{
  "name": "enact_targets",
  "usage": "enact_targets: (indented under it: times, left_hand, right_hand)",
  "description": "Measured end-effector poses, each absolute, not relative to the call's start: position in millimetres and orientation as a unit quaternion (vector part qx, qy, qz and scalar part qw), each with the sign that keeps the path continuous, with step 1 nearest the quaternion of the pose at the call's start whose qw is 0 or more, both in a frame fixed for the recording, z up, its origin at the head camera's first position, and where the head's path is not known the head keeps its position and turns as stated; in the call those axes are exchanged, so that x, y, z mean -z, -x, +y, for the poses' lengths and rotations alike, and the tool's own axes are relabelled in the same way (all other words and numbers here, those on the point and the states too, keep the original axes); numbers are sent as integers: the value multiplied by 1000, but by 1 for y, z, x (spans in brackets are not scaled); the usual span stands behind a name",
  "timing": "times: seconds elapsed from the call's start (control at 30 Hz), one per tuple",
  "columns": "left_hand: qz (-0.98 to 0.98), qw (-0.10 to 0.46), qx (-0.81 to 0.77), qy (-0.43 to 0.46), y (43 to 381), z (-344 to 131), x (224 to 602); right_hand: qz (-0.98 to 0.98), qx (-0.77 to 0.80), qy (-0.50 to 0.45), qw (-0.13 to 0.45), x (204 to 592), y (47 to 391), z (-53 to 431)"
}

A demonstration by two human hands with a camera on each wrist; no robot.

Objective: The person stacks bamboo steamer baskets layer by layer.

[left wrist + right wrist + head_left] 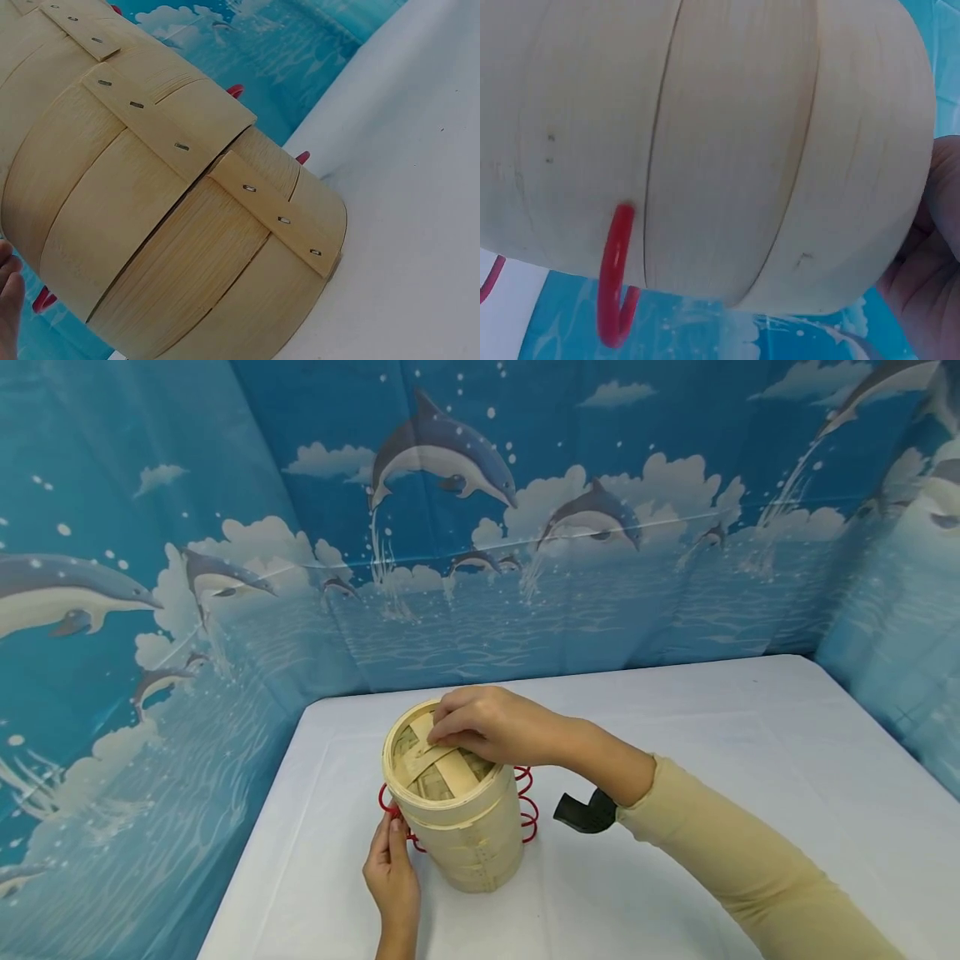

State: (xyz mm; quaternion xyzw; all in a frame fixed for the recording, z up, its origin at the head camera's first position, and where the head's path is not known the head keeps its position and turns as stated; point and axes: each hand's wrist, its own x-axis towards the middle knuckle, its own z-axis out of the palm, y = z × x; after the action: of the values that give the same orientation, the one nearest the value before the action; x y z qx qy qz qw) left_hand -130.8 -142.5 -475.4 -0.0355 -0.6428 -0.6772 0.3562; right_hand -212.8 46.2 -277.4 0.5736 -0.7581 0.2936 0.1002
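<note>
A tall stack of bamboo steamer baskets (476, 852) stands on the white table, topped by a round lid (422, 790) with crossed bamboo strips. Red loop handles (529, 806) stick out from its sides. My right hand (487, 722) is over the lid, its fingertips pinching the strip near the lid's middle. Low on the left side, my left hand (393, 864) pinches a red loop (392, 810) between thumb and fingers. Stapled bamboo bands (180, 142) fill the left wrist view, with only a few fingertips (9, 289) at its edge. Another red loop (613, 285) hangs in the right wrist view.
A black curved piece (585, 812) shows beside my right sleeve (720, 843). The white tabletop (712, 727) extends around the steamer. Behind it hangs a blue curtain (480, 610) printed with dolphins, meeting the table's back edge.
</note>
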Motion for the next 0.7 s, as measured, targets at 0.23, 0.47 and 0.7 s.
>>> enact_targets:
  times: [0.23, 0.47, 0.7]
  left_hand:
    - [-646, 354, 676, 19, 131, -146, 477]
    - [-613, 313, 725, 2, 126, -152, 474]
    - [-536, 524, 662, 7, 113, -142, 434]
  right_hand:
    - [-761, -348, -519, 175, 296, 211, 81]
    - [-808, -382, -391, 220, 339, 199, 134]
    - [-859, -379, -281, 196, 393, 178, 169]
